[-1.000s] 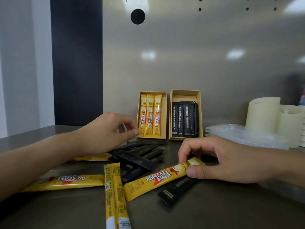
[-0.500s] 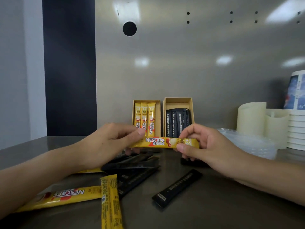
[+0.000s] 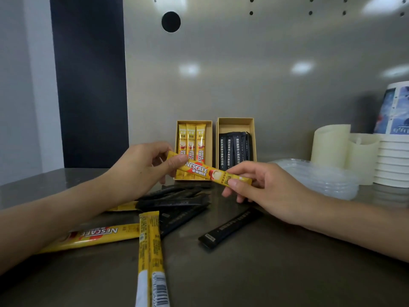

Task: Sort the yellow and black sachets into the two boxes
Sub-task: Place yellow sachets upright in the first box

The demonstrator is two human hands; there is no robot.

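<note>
Hands, left (image 3: 141,171) and right (image 3: 263,187), now pinch the lifted yellow Nescafé foil sachet (image 3: 208,172) by its ends; next, likely, the left cardboard box (image 3: 194,149) of yellow sticks.

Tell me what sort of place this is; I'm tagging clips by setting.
Probably a drinks or coffee station: a stainless steel counter, stacked paper cups, clear plastic lids, and Nescafe sachets boxed at the back.
</note>
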